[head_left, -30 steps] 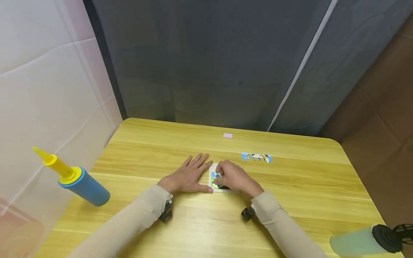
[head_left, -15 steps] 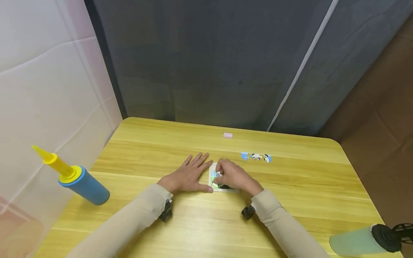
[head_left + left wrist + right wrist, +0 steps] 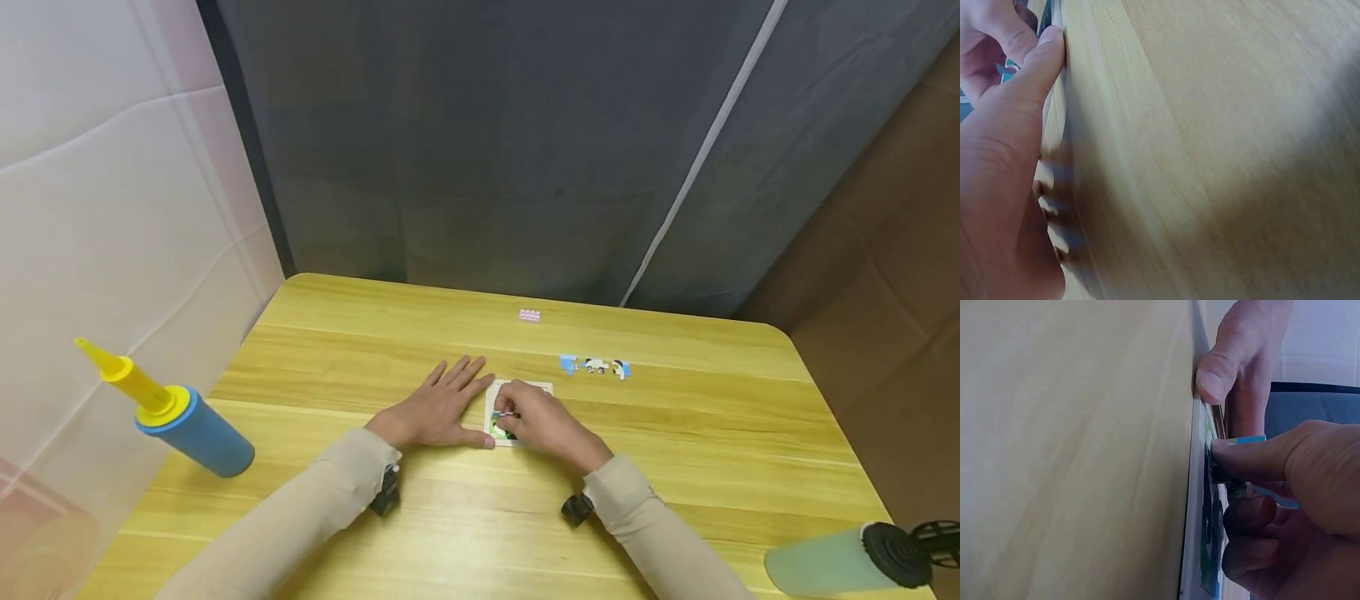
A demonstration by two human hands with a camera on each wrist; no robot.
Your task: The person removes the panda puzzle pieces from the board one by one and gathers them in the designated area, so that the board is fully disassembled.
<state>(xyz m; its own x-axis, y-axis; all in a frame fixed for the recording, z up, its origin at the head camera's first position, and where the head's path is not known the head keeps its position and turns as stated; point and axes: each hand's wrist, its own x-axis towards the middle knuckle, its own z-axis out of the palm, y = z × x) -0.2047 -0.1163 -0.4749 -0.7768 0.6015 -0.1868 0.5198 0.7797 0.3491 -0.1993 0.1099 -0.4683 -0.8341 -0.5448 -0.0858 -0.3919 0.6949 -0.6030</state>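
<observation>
A small white-rimmed jigsaw tray (image 3: pixel 538 386) lies on the table between the hands, with a green and dark picture partly showing inside. My left hand (image 3: pixel 435 413) lies with fingers spread on the tabletop beside it, its thumb at the tray's near left corner. Above the tray, my right hand (image 3: pixel 546 423) pinches a jigsaw piece (image 3: pixel 1250 439) between thumb and curled fingers. The piece is tilted up on edge and shows a blue and green end; most of it is hidden by the fingers. Much of the tray is covered by the right hand.
Three loose jigsaw pieces, a blue one (image 3: pixel 568 364), a white and black one (image 3: pixel 596 366) and another (image 3: pixel 621 368), lie beyond the right hand. Farther back sits a pink toy brick (image 3: pixel 529 316). A blue-yellow hand pump (image 3: pixel 202 433) stands left; a green bottle (image 3: pixel 817 562) is at near right.
My right hand has shifted slightly toward me and left, uncovering the tray's far rim. The pinched piece now shows tilted on edge between the fingers. The left hand has stayed put.
</observation>
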